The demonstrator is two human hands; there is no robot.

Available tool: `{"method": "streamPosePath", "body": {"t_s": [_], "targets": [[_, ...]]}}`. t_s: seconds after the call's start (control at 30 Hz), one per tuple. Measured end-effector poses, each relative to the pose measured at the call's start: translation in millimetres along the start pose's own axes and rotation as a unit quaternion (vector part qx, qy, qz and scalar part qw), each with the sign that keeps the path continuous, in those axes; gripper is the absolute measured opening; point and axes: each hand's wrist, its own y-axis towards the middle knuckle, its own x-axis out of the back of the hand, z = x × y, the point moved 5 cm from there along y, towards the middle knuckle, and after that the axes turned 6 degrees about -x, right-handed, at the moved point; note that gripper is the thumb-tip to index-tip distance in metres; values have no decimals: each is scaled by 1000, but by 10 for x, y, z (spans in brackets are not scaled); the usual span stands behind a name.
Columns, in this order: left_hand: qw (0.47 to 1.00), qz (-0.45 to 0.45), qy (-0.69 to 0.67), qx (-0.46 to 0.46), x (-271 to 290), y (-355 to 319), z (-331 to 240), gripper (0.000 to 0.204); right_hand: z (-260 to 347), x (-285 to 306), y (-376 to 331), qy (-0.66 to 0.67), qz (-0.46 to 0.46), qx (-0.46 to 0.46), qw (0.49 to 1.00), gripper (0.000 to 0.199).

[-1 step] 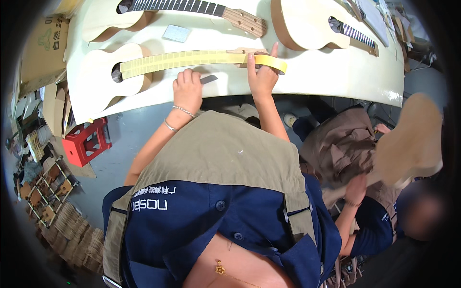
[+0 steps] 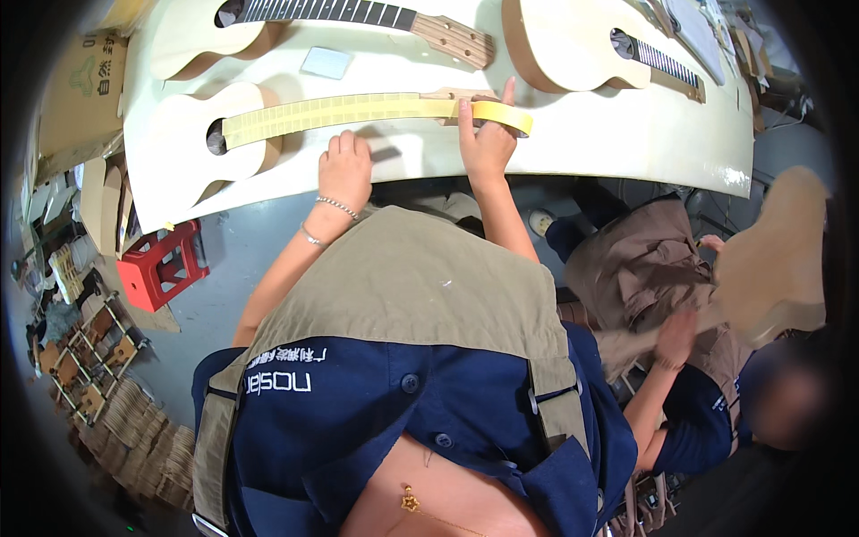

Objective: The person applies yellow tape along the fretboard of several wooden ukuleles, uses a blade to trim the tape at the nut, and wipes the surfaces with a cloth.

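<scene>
Masking tape [image 2: 340,111] lay along the guitar neck [image 2: 447,94] on the white table [image 2: 573,143], the right hand [image 2: 486,143] gripping its roll [image 2: 503,115], the left hand [image 2: 344,170] curled empty beside; pressing flat seemed next.

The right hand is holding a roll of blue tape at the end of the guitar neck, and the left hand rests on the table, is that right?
Not quite. In the head view, the tape roll in the right hand is yellow, not blue. It is at the end of the guitar neck, and the left hand does rest on the table.
</scene>
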Motion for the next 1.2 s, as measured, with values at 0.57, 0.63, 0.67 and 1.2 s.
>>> {"method": "streamPosePath", "body": {"t_s": [0.57, 0.63, 0.67, 1.2], "targets": [[827, -56, -539, 149, 52, 543, -203, 53, -7, 26, 11, -16, -12, 31, 999, 71], [828, -51, -535, 162, 50, 547, -208, 53, 7, 16, -4, -27, -28, 45, 998, 61], [828, -49, -531, 170, 35, 549, -212, 53, 21, 5, -19, -43, -41, 60, 996, 54], [858, -82, -506, -30, 714, 536, -76, 28, 758, 37, 119, 528, 49, -46, 847, 33]]}}
